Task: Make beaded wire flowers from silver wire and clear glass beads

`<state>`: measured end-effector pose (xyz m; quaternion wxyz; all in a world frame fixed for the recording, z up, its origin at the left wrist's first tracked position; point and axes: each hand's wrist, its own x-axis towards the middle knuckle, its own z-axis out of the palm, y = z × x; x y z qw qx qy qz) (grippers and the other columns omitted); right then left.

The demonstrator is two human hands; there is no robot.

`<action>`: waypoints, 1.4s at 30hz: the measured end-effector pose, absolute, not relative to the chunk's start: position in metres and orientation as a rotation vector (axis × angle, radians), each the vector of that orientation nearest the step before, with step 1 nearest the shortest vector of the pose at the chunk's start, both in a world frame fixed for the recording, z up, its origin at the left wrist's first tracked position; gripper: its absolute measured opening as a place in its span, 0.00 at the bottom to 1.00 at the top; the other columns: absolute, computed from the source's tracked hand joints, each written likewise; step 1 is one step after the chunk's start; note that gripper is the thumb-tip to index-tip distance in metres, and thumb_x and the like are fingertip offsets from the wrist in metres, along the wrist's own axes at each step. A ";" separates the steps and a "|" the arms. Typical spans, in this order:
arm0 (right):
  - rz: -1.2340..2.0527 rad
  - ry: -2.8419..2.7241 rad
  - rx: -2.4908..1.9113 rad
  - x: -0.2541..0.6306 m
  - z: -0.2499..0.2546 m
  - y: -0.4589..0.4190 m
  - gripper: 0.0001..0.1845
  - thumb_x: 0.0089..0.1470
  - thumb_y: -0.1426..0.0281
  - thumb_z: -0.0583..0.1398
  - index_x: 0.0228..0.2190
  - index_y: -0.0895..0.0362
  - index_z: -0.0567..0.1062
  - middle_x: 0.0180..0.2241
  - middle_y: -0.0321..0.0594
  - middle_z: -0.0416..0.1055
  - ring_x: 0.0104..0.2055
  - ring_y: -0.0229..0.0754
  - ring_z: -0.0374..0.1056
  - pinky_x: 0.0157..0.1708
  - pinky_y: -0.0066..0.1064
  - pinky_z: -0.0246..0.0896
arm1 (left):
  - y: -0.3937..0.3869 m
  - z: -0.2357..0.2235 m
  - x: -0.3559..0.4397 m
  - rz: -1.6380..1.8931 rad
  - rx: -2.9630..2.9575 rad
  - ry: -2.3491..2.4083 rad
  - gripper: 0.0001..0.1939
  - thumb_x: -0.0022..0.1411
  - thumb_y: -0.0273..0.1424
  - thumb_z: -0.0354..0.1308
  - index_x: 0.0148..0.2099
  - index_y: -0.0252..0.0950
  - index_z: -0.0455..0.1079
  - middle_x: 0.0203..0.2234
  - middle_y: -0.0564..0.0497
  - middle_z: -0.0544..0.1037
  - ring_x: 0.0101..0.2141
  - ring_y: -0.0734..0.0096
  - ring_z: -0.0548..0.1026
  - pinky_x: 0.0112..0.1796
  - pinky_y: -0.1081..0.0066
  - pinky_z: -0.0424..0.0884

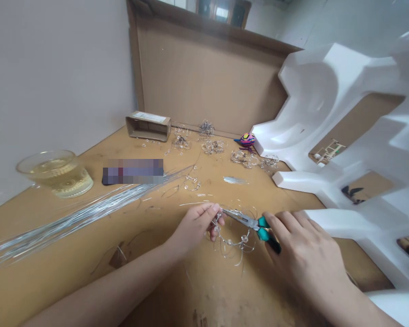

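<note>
My left hand (204, 219) pinches the upper left side of a beaded wire ring (229, 242), which has clear beads and thin wire ends sticking out all round. In my right hand (303, 250) are needle-nose pliers (245, 219) with green and black handles. Their jaws point left and reach the wire by my left fingertips; whether they grip it I cannot make out. Beyond my hands lie a small loop of wire and beads (192, 183) and a little bundle of short silver wires (235, 180).
Long silver wires (88, 213) lie at the left, near a glass of yellowish liquid (56, 175) and a blurred phone-like object (132, 172). Behind are a small open cardboard box (148, 126), several beaded wire pieces (213, 146) and a colourful bird figure (247, 140). White foam packing (310, 91) borders the right.
</note>
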<state>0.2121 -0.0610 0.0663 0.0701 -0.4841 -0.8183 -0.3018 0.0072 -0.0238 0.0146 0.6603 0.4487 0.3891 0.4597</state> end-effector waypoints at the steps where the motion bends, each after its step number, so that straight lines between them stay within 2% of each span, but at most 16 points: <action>1: -0.908 -2.468 -1.453 0.212 0.066 -0.061 0.08 0.51 0.69 0.53 0.33 0.56 0.70 0.25 0.39 0.64 0.28 0.44 0.57 0.29 0.33 0.45 | -0.024 0.014 0.007 1.039 1.010 0.874 0.16 0.56 0.42 0.52 0.31 0.32 0.66 0.22 0.55 0.69 0.16 0.83 0.62 0.19 0.78 0.61; 10: -0.880 -2.505 -1.395 0.213 0.069 -0.057 0.08 0.52 0.70 0.52 0.33 0.57 0.70 0.24 0.39 0.64 0.27 0.43 0.56 0.28 0.32 0.44 | -0.025 0.013 0.007 1.049 1.014 0.897 0.16 0.56 0.42 0.51 0.28 0.32 0.65 0.22 0.54 0.69 0.16 0.83 0.62 0.19 0.77 0.62; 17: -0.826 -2.494 -1.416 0.216 0.065 -0.053 0.08 0.49 0.69 0.54 0.33 0.56 0.70 0.24 0.38 0.65 0.26 0.42 0.58 0.25 0.31 0.44 | -0.025 0.016 0.007 1.052 1.038 0.900 0.16 0.55 0.42 0.52 0.29 0.32 0.66 0.22 0.54 0.69 0.16 0.82 0.62 0.20 0.77 0.62; 24: -0.792 -2.474 -1.586 0.211 0.069 -0.056 0.11 0.45 0.67 0.55 0.33 0.55 0.70 0.30 0.41 0.69 0.32 0.47 0.63 0.28 0.33 0.51 | -0.021 0.009 0.008 1.032 0.985 0.927 0.15 0.55 0.41 0.51 0.31 0.33 0.66 0.22 0.54 0.69 0.16 0.81 0.63 0.20 0.77 0.62; 27: -0.659 -2.468 -1.599 0.215 0.077 -0.060 0.13 0.43 0.68 0.55 0.35 0.53 0.69 0.32 0.39 0.69 0.32 0.46 0.65 0.26 0.32 0.53 | -0.016 0.005 0.006 1.066 0.982 0.950 0.15 0.55 0.41 0.52 0.31 0.32 0.66 0.22 0.53 0.68 0.17 0.81 0.62 0.20 0.77 0.62; 31: -0.302 -2.380 -1.733 0.232 0.080 -0.058 0.18 0.43 0.68 0.55 0.40 0.50 0.67 0.35 0.36 0.70 0.31 0.42 0.67 0.25 0.29 0.54 | -0.011 0.003 0.000 1.060 0.999 0.934 0.16 0.55 0.41 0.52 0.31 0.32 0.68 0.22 0.53 0.68 0.19 0.81 0.62 0.22 0.77 0.61; 34: -0.224 -2.258 -1.907 0.243 0.067 -0.047 0.21 0.45 0.67 0.55 0.44 0.50 0.65 0.35 0.37 0.71 0.32 0.43 0.67 0.26 0.29 0.54 | -0.009 0.002 -0.001 1.023 1.015 0.885 0.17 0.55 0.43 0.53 0.32 0.32 0.70 0.22 0.53 0.68 0.20 0.80 0.63 0.22 0.77 0.62; 37: -0.223 -2.268 -1.963 0.247 0.045 -0.034 0.18 0.46 0.68 0.54 0.42 0.53 0.68 0.34 0.40 0.71 0.35 0.45 0.67 0.27 0.30 0.53 | -0.010 0.002 -0.001 0.977 0.976 0.858 0.17 0.55 0.43 0.53 0.32 0.32 0.69 0.23 0.52 0.68 0.20 0.80 0.63 0.21 0.78 0.60; 42: -0.317 -2.348 -1.851 0.241 0.016 -0.023 0.17 0.50 0.66 0.53 0.42 0.57 0.70 0.35 0.46 0.70 0.39 0.47 0.64 0.33 0.32 0.54 | -0.012 0.004 -0.001 0.909 0.919 0.867 0.17 0.55 0.43 0.54 0.33 0.31 0.69 0.23 0.53 0.68 0.19 0.81 0.63 0.21 0.79 0.60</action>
